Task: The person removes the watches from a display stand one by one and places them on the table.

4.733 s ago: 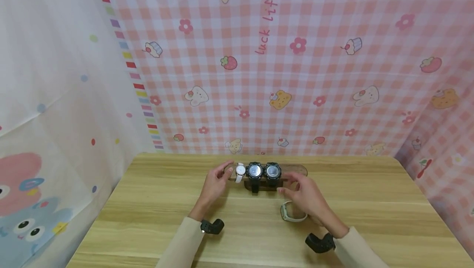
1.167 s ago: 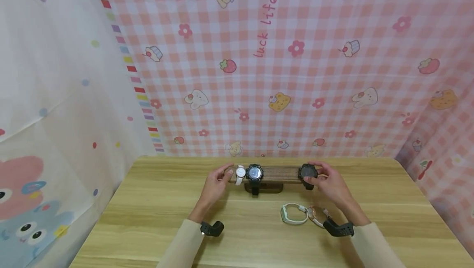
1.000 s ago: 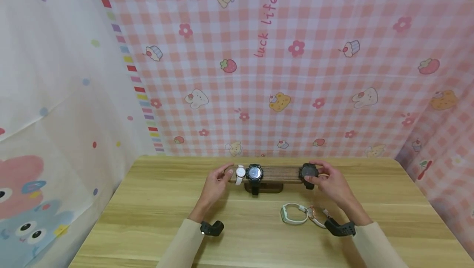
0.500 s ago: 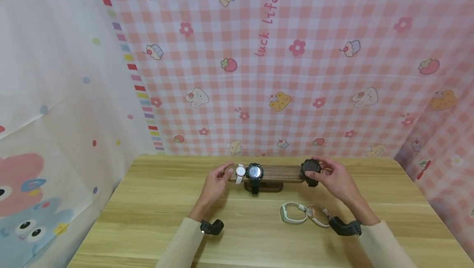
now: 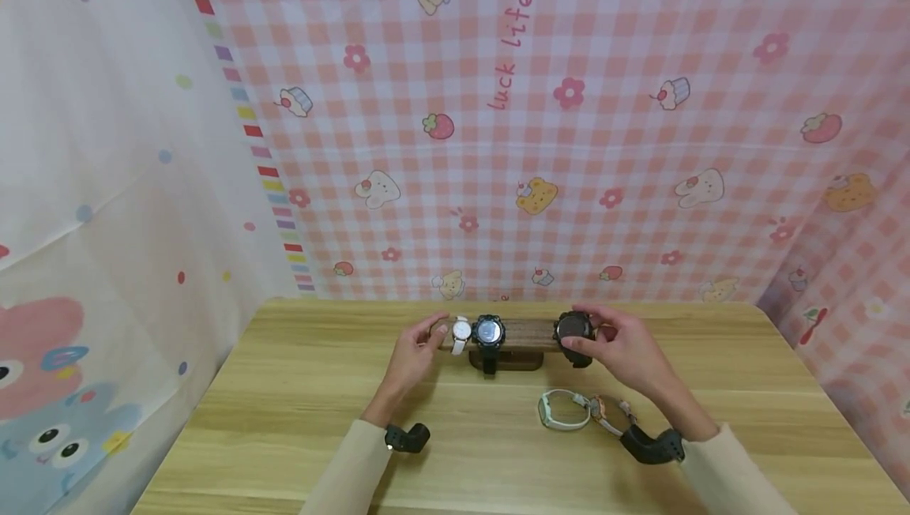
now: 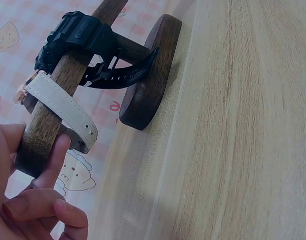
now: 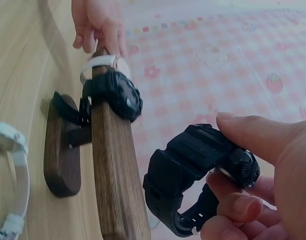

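Observation:
A dark wooden watch stand [image 5: 529, 333] holds a watch with a white strap [image 6: 60, 100] near its left end. Beside that sits a black digital watch [image 5: 489, 332], its strap hanging below the bar. My left hand [image 5: 415, 353] grips the bar's left end between thumb and fingers. Near the right end, my right hand [image 5: 629, 349] pinches a second black watch [image 7: 165, 175] by its case, thumb on one side and fingers on the other. In the right wrist view this watch is off the bar, beside it, its strap looped.
On the wooden table [image 5: 320, 420], in front of the stand, lie a pale green-and-white watch [image 5: 565, 424] and a rose-gold watch with a light strap [image 5: 604, 416]. A pink checked cloth [image 5: 455, 159] hangs behind the table. Black camera mounts [image 5: 408, 437] sit on both wrists.
The second black watch, earlier on the bar beside the other black one, went right to the bar's end with my right hand, then slightly back left. My left hand stayed at the stand.

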`<state>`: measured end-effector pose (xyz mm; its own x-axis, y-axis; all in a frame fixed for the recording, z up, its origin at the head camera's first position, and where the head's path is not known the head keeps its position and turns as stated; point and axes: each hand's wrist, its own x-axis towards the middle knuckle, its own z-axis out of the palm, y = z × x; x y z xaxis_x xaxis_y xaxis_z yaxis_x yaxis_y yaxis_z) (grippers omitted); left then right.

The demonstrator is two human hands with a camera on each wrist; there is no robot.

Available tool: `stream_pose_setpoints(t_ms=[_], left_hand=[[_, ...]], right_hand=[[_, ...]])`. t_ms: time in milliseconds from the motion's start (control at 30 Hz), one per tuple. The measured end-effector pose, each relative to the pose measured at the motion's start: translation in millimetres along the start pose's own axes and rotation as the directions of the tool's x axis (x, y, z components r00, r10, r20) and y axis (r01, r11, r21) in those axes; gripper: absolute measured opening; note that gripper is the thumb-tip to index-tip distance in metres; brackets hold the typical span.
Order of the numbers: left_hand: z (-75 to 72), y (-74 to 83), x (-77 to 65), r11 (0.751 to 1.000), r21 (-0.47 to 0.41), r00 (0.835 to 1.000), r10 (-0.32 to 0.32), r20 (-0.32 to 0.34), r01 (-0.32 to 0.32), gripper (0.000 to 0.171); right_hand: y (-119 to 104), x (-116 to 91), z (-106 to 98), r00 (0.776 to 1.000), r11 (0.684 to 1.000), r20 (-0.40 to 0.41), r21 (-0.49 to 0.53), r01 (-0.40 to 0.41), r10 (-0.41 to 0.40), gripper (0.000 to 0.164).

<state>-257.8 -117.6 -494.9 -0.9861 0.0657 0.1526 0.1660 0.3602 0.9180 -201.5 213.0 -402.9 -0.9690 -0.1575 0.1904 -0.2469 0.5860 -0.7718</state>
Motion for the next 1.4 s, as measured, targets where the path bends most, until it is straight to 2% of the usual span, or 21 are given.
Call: stream_pose_setpoints(t_ms=[433, 700, 900, 1033, 1133, 1233, 1400], left_hand=[[0.7, 0.6, 0.1, 1.0, 0.013, 1.0, -0.001, -0.012, 0.001, 0.032], [0.8, -0.6, 0.7, 1.0, 0.006, 1.0, 0.006, -0.007, -0.006, 0.033], [0.5, -0.2, 0.5, 1.0, -0.005, 1.0, 0.011, -0.004, -0.011, 0.034], [0.1, -0.2, 0.2, 1.0, -0.01, 1.0, 0.006, -0.006, -0.006, 0.034], [-0.1, -1.0, 0.1, 1.0, -0.01, 1.0, 0.003, -0.001, -0.003, 0.035], [-0.2, -1.4, 0.3, 1.0, -0.009, 1.0, 0.007, 0.001, -0.007, 0.035], [0.2, -0.9, 0.6, 1.0, -0.013, 1.0, 0.025, -0.004, -0.025, 0.034]], right_hand=[[-20, -3, 28, 0.993, 0.996, 0.084, 0.036, 0.079, -0.082, 0.053], [-25, -5, 52, 0.985, 0.998, 0.161, 0.042, 0.049, -0.056, 0.055], [-18, -8, 73, 0.976, 0.998, 0.209, 0.002, 0.06, -0.059, 0.056], [-12, -9, 84, 0.968, 0.996, 0.236, 0.007, 0.09, -0.089, 0.058], [-8, -9, 90, 0.963, 0.997, 0.257, 0.024, 0.075, -0.078, 0.059], [-6, -10, 96, 0.963, 0.998, 0.26, 0.019, 0.066, -0.069, 0.058], [-1, -9, 102, 0.962, 0.994, 0.258, -0.026, 0.102, -0.092, 0.057]])
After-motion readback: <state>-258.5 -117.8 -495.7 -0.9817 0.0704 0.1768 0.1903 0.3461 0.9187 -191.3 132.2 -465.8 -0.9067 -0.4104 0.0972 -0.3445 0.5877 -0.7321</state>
